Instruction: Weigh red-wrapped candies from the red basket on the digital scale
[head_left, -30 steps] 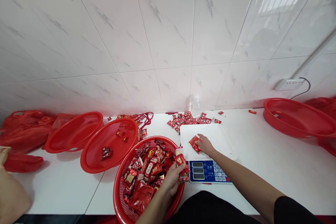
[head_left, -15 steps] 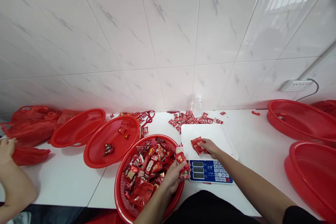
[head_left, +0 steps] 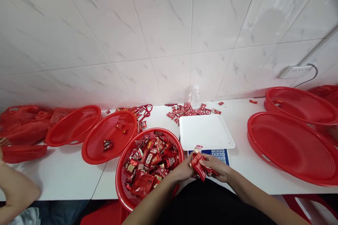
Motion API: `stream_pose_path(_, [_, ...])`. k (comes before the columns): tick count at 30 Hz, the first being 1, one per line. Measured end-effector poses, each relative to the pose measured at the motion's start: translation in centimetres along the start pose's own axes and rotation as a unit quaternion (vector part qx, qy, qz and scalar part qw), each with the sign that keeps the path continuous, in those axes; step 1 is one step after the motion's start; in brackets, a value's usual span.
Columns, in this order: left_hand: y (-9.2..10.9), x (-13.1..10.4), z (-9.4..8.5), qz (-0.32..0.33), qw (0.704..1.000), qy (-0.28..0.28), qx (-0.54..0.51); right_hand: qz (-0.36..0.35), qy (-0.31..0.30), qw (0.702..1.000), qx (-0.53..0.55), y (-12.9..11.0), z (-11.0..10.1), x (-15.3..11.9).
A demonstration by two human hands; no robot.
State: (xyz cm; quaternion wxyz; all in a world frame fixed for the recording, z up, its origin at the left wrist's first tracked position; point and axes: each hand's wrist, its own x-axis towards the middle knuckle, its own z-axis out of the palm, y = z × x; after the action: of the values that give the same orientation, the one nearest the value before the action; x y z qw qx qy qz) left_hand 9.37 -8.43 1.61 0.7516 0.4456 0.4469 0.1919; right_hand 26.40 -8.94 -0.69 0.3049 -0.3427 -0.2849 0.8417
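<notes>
My left hand (head_left: pixel 185 169) and my right hand (head_left: pixel 217 167) meet in front of my body, at the near edge of the scale. Between them is a bunch of red snack packets (head_left: pixel 198 167), gripped by the fingers of both hands. How many packets each hand has cannot be made out. Behind them stands the digital scale with a white weighing tray (head_left: pixel 206 133); its blue keypad (head_left: pixel 219 154) is partly covered by my hands. Left of my hands, a red basket (head_left: pixel 119 179) is heaped with wrapped snacks (head_left: pixel 150 163) in red, brown and gold.
Two shallow red baskets (head_left: pixel 88 153) stand at the left beside red plastic bags (head_left: pixel 26 126). Small red sachets (head_left: pixel 187 109) and a clear bottle (head_left: pixel 195 97) lie by the wall. At right are two red basins (head_left: pixel 287 147). Another person's arm (head_left: pixel 16 186) is at far left.
My right hand has come back from over the weighing tray, and my left hand has moved right, away from the basket; they now meet. The near right basin has shifted left.
</notes>
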Motion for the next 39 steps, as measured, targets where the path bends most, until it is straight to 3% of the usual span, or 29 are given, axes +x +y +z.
stream_pose_path(6, [1.2,0.0,0.2,-0.001,0.991,-0.132,-0.039,-0.004,0.066,0.995,0.08,0.3,-1.8,-1.1])
stream_pose_path(9, [1.3,0.4,-0.3,-0.011,0.99,-0.134,-0.05,-0.029,0.131,0.98,0.147,-0.3,-3.7,-1.5])
stream_pose_path(11, [1.1,0.7,-1.1,0.0,0.996,-0.087,-0.021,-0.063,0.168,0.963,0.2,-1.2,-5.8,-2.3])
stream_pose_path(13, [0.8,0.8,-2.3,0.033,0.999,0.001,0.042,-0.107,0.173,0.95,0.239,-2.4,-8.6,-3.7])
stream_pose_path(15, [0.4,0.8,-3.7,0.072,0.986,0.098,0.113,-0.163,0.188,0.928,0.279,-3.8,-11.9,-5.5])
stream_pose_path(17, [-0.1,0.5,-5.3,0.095,0.968,0.165,0.161,-0.211,0.242,0.887,0.333,-4.9,-15.6,-7.5])
stream_pose_path(20, [-1.1,-0.2,-7.3,0.093,0.948,0.226,0.202,-0.268,0.336,0.82,0.378,-5.7,-20.6,-10.1])
stream_pose_path(24, [-2.2,-1.2,-8.6,0.077,0.917,0.252,0.299,-0.298,0.449,0.795,0.279,-5.3,-24.3,-12.6])
stream_pose_path(27, [-2.5,-1.8,-8.2,0.086,0.892,0.214,0.388,-0.277,0.486,0.817,0.141,-5.1,-24.5,-13.2])
stream_pose_path(30, [-2.4,-1.8,-7.4,0.081,0.872,0.189,0.444,-0.264,0.473,0.84,0.012,-5.3,-22.9,-12.5])
stream_pose_path(33, [-1.9,-1.5,-6.9,0.083,0.852,0.2,0.477,-0.234,0.442,0.863,-0.066,-5.3,-19.5,-10.5])
stream_pose_path(36, [-0.8,-0.9,-7.2,0.102,0.811,0.235,0.525,-0.156,0.372,0.904,-0.141,-4.4,-15.2,-7.5])
stream_pose_path(38, [-0.2,-0.5,-7.8,0.083,0.784,0.25,0.562,-0.1,0.355,0.895,-0.253,-3.3,-12.6,-5.3])
stream_pose_path(39, [-0.1,-0.3,-8.1,0.062,0.776,0.247,0.577,-0.081,0.355,0.871,-0.329,-2.7,-11.6,-4.3])
